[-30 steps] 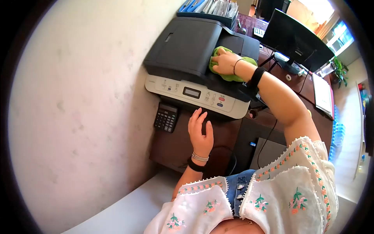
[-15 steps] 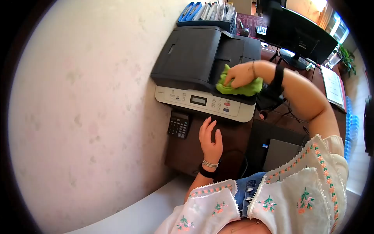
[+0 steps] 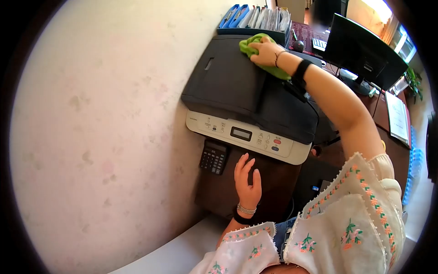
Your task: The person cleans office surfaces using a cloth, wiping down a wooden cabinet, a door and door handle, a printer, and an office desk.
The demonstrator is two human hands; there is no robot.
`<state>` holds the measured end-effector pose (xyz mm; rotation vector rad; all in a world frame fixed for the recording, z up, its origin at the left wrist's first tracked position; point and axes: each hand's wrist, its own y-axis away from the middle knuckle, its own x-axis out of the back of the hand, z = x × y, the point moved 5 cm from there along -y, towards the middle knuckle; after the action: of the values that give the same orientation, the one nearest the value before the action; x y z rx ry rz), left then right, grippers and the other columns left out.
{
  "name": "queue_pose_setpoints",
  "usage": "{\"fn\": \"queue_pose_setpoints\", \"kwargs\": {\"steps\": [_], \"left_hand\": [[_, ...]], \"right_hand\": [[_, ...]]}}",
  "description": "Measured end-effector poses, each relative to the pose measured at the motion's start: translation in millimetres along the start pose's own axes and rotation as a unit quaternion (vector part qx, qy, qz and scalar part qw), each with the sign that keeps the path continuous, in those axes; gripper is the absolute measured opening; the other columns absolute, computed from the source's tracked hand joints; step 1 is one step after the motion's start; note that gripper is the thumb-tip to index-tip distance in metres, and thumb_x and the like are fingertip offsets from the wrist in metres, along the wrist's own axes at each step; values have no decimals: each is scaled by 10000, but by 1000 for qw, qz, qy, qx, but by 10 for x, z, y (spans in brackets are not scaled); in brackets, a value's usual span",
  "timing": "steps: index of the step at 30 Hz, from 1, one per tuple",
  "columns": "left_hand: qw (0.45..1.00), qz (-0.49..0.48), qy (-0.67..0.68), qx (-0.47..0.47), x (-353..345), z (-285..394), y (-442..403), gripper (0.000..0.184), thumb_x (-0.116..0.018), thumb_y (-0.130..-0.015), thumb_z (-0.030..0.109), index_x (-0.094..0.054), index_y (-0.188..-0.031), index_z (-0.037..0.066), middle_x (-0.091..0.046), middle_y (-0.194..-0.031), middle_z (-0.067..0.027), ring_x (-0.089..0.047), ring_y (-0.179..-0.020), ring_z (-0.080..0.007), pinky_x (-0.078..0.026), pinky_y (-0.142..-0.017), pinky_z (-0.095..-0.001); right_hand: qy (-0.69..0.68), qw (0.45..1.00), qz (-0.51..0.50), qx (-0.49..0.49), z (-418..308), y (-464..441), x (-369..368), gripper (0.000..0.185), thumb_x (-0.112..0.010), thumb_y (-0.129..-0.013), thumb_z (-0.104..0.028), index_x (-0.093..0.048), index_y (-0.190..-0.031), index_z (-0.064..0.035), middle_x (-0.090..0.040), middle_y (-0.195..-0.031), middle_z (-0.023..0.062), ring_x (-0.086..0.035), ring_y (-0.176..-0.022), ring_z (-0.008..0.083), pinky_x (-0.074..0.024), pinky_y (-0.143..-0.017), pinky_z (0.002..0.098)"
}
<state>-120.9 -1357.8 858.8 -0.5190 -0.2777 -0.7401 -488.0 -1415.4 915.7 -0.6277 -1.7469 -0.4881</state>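
Observation:
A black and grey printer [image 3: 223, 77] stands on the dark brown desk, its light control panel [image 3: 248, 136] facing me. At the far end of its lid, my right hand [image 3: 265, 54] presses a green cloth [image 3: 255, 42] onto the top, fingers bunched over it. Part of the cloth hangs out under the wrist. In front of the panel, my left hand [image 3: 248, 185] hovers over the desk with fingers apart and holds nothing. A black calculator [image 3: 214, 157] lies to the left of that hand, by the wall.
Behind the printer stands a file rack [image 3: 258, 20] with blue folders and papers. A monitor [image 3: 365, 52] is at the right, with a paper folder [image 3: 398, 116] nearer on the desk. The wall [image 3: 105, 137] borders the left side.
My right hand has moved with the green cloth from the printer's front right part to the far end of its lid. My left hand remains before the panel. The view has shifted a little.

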Motion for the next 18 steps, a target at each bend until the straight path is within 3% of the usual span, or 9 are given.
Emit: {"fn": "queue_pose_setpoints", "kwargs": {"steps": [3,6,8,11,12,13,14,16,18], "left_hand": [[999,-1,33,11,-72,-71,-12,259,-537,-839,69,-563,-1086,-5,-507,-1232,-162,-488,-1127,-301,-367,-958,-365],[999,-21,50,3,-127,-11,-78,265,-546,-814,37,-560,-1074,-7,-513,-1217,-170,-480,-1126,-327,-344,-978,-413],[997,-12,71,4,-82,-7,-126,259,-547,-808,27,-567,-1064,-9,-519,-1208,-173,-486,-1119,-328,-353,-974,-408],[998,10,65,11,42,-120,-143,262,-550,-799,12,-573,-1059,-11,-520,-1206,-173,-490,-1116,-329,-363,-972,-399],[998,15,61,23,101,-113,-120,264,-551,-797,9,-574,-1059,-12,-520,-1206,-174,-491,-1116,-330,-363,-974,-396],[998,16,58,28,131,-146,-119,263,-549,-799,9,-575,-1060,-13,-521,-1206,-174,-491,-1118,-327,-359,-979,-396],[998,21,57,28,154,-187,-118,263,-549,-799,9,-575,-1060,-13,-521,-1206,-174,-491,-1118,-327,-359,-979,-396],[997,17,65,34,163,-265,-117,248,-530,-818,26,-568,-1057,-23,-510,-1220,-182,-489,-1123,-292,-375,-957,-354],[996,23,77,32,154,-327,-153,246,-526,-828,37,-566,-1062,-29,-502,-1226,-184,-482,-1133,-289,-371,-961,-361]], "right_hand": [[-41,984,-56,166,-473,408,-87,509,-565,-727,-264,-511,-1223,-161,-443,-1167,203,-496,-1061,346,-411,-929,387],[-114,912,-206,336,-988,879,41,485,-563,-717,-195,-548,-1200,-154,-483,-1156,171,-510,-1052,321,-404,-933,358],[-169,881,-314,310,-1065,758,164,467,-560,-721,-197,-566,-1184,-138,-521,-1104,165,-527,-1024,307,-413,-920,351],[-136,949,-96,267,-741,-101,355,446,-532,-727,-190,-575,-1156,-78,-573,-977,176,-560,-964,293,-450,-867,347],[-138,972,-75,174,-595,-280,432,462,-524,-726,-194,-562,-1170,-68,-574,-988,203,-566,-959,303,-456,-859,350],[-60,981,41,178,-360,-640,336,460,-527,-752,-261,-558,-1197,-147,-604,-1054,185,-614,-901,310,-488,-835,378],[-37,992,25,114,-265,-816,248,507,-509,-762,-294,-507,-1257,-184,-531,-1192,185,-557,-1028,330,-449,-904,378],[25,989,-23,146,-363,-1117,1,543,-452,-795,-366,-432,-1322,-233,-416,-1327,168,-426,-1191,351,-356,-1002,408],[105,989,-60,85,-591,-1063,-138,545,-397,-838,-391,-376,-1360,-234,-338,-1383,163,-297,-1287,336,-274,-1043,457]]}}
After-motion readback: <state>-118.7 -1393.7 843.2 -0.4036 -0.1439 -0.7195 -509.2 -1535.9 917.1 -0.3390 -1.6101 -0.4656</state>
